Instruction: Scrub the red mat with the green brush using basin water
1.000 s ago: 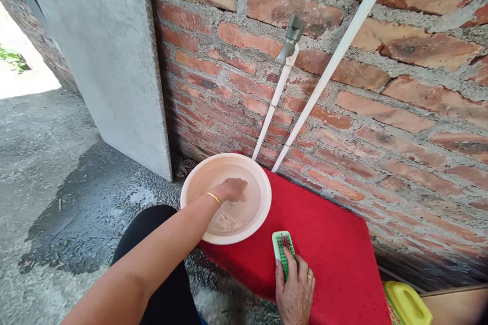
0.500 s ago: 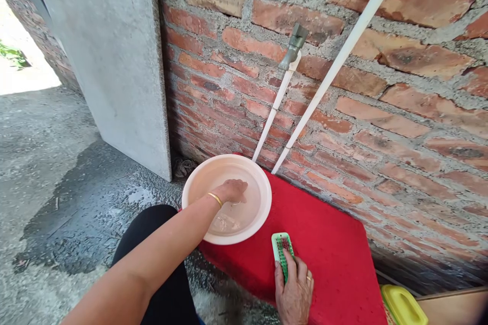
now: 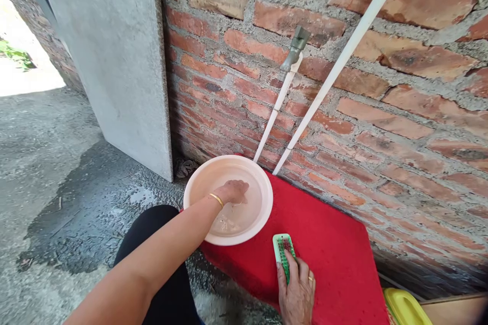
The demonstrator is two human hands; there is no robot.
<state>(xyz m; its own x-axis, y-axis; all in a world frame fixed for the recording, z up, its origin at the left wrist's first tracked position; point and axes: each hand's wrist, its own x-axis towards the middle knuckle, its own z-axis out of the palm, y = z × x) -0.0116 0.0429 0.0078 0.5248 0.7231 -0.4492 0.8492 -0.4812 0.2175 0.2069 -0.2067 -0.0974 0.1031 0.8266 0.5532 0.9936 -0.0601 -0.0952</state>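
Note:
A pale pink basin (image 3: 194, 183) of water stands on a red surface (image 3: 335, 244). My left hand (image 3: 234, 192), with a gold bangle at its wrist, dips into the water; its fingers are partly under the surface and hard to make out. Light glints on the water near the basin's front side. To the right of the basin lies a green scrub brush (image 3: 282, 245), bristles facing up. My right hand (image 3: 297, 289), wearing a ring, grips the brush between thumb and fingers, covering its near end.
Behind the red surface rises a brick wall (image 3: 244, 89) with a tap (image 3: 296, 48) and a white pipe (image 3: 339, 68). A grey slab (image 3: 125, 61) leans at the left over wet concrete floor (image 3: 87, 203). At lower right sits a yellow plastic object (image 3: 406, 307).
The view has shifted very slightly, so everything sits a few pixels to the right. Both hands keep about the same place and pose.

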